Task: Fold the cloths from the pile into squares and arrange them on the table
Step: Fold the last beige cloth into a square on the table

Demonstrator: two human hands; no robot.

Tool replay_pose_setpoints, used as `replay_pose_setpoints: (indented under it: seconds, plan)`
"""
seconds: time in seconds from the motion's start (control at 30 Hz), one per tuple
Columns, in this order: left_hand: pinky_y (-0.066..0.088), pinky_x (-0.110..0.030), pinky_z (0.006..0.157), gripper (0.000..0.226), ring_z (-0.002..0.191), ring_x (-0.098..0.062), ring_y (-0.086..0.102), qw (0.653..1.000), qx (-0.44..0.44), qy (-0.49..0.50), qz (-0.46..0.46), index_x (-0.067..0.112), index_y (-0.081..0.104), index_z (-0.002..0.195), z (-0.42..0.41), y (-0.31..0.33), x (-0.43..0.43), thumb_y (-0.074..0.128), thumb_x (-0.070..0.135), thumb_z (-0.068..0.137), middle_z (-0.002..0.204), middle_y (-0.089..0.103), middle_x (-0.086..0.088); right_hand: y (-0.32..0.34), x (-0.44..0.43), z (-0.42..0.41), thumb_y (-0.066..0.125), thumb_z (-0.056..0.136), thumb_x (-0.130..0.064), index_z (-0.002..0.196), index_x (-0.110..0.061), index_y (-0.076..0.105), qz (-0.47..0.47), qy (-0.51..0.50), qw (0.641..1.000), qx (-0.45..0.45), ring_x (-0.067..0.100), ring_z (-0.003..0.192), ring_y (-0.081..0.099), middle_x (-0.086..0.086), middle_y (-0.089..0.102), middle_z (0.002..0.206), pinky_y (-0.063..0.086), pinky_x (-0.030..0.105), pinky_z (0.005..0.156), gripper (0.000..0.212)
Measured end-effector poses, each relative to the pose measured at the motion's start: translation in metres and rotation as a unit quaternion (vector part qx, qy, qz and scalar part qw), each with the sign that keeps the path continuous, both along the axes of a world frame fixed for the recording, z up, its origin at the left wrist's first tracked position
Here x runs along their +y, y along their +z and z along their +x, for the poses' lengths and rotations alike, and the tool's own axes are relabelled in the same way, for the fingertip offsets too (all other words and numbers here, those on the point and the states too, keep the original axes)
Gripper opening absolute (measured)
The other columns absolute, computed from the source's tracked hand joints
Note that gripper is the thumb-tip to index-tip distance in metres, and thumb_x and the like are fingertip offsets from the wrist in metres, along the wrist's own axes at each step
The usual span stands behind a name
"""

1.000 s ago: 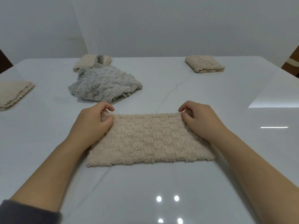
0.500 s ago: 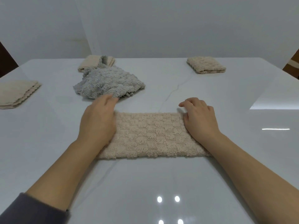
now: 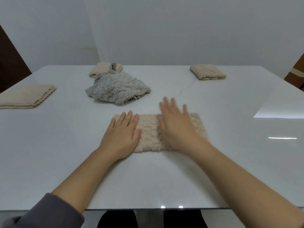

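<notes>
Both hands lie flat with fingers straight on a beige cloth [image 3: 150,134] folded on the white worktop [image 3: 65,145]: left hand [image 3: 122,135] on its left end, right hand [image 3: 176,127], blurred, over its middle.

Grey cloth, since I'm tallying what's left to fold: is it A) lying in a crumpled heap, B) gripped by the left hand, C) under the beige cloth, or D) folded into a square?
A: the grey cloth lies rumpled on the table; left hand and right hand are at the beige cloth.
</notes>
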State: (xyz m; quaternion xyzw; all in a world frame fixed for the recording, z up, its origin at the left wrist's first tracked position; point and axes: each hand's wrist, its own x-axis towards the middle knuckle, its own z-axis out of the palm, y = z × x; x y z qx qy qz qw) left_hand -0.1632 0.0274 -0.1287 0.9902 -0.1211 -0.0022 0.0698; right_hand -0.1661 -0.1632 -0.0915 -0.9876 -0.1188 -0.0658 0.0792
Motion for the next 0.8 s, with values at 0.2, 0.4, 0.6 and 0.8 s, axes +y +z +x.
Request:
replay_pose_setpoints:
  seconds: [0.2, 0.4, 0.6, 0.8]
  plan:
    - [-0.004, -0.038, 0.12, 0.056, 0.148, -0.013, -0.008, 1.0, 0.002, 0.004, -0.008, 0.024, 0.0, 0.155, -0.002, 0.002, 0.0, 0.017, 0.032, 0.102, 0.162, -0.007, 0.004, -0.033, 0.028, -0.008, 0.014, 0.103, -0.043, 0.156, -0.017, 0.001, 0.001, 0.019, 0.996, 0.092, 0.019, 0.15, -0.012, -0.002, -0.008, 0.164, -0.007, 0.049, 0.12, 0.061]
    - [-0.005, -0.04, 0.12, 0.056, 0.148, -0.012, -0.009, 1.0, 0.005, 0.008, -0.01, 0.025, -0.001, 0.155, -0.002, 0.002, 0.003, 0.014, 0.033, 0.102, 0.162, -0.007, 0.005, -0.032, -0.028, -0.008, 0.012, 0.103, -0.046, 0.156, -0.017, 0.0, 0.004, -0.048, 0.993, 0.111, 0.017, 0.15, -0.011, -0.001, -0.008, 0.164, -0.007, 0.044, 0.121, 0.062]
    - [-0.008, -0.043, 0.12, 0.057, 0.148, -0.014, -0.011, 0.999, 0.042, 0.018, 0.011, 0.023, -0.004, 0.155, 0.006, 0.004, -0.001, 0.011, 0.037, 0.102, 0.162, -0.011, 0.003, -0.037, -0.051, -0.005, 0.011, 0.103, -0.045, 0.155, -0.012, -0.001, -0.012, -0.099, 0.989, 0.107, 0.018, 0.15, -0.009, 0.003, -0.007, 0.164, -0.006, 0.047, 0.121, 0.063]
    - [-0.01, -0.045, 0.119, 0.06, 0.148, -0.015, -0.012, 0.999, -0.034, -0.019, -0.004, 0.012, -0.003, 0.154, -0.006, 0.018, -0.066, 0.013, 0.036, 0.102, 0.162, -0.01, -0.002, -0.039, -0.047, -0.011, 0.012, 0.103, -0.044, 0.155, -0.01, 0.0, -0.013, -0.088, 0.991, 0.096, 0.019, 0.15, -0.008, 0.004, -0.005, 0.164, -0.005, 0.048, 0.12, 0.063]
